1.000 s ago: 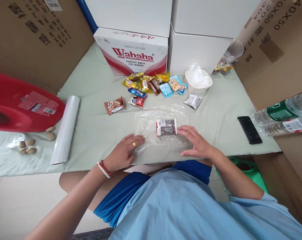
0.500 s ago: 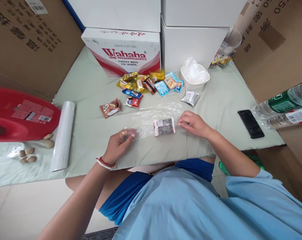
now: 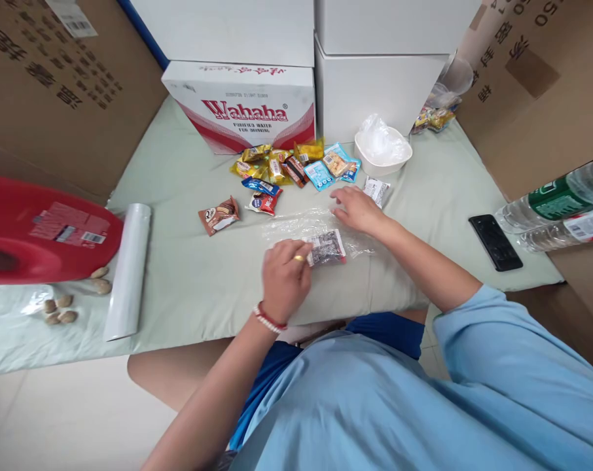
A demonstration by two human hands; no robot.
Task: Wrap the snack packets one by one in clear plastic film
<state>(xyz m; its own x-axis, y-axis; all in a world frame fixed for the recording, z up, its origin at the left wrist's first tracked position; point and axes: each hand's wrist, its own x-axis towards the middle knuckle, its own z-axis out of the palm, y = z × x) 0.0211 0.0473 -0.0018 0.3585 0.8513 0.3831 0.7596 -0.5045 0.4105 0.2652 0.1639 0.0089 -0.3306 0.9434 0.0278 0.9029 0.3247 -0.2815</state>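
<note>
A sheet of clear plastic film (image 3: 296, 226) lies on the cloth, with a small printed snack packet (image 3: 327, 247) on it. My left hand (image 3: 287, 278) is at the packet's left end, fingers curled on the film's left part, which is drawn over the packet. My right hand (image 3: 358, 208) is above the film's upper right, fingers apart and holding nothing visible. Just beyond it is a grey-white packet (image 3: 376, 190), partly hidden by the hand.
Several wrapped snacks (image 3: 277, 167) lie before the Wahaha box (image 3: 247, 111). A white bowl (image 3: 383, 163) holds a plastic bag. Left are a film roll (image 3: 128, 271), walnuts (image 3: 67, 316) and a red jug (image 3: 71, 229); right, a phone (image 3: 495, 242) and bottles (image 3: 546, 203).
My left hand has moved right, bringing the film's left edge to the packet. My right hand has left the film's right side and moved up and left.
</note>
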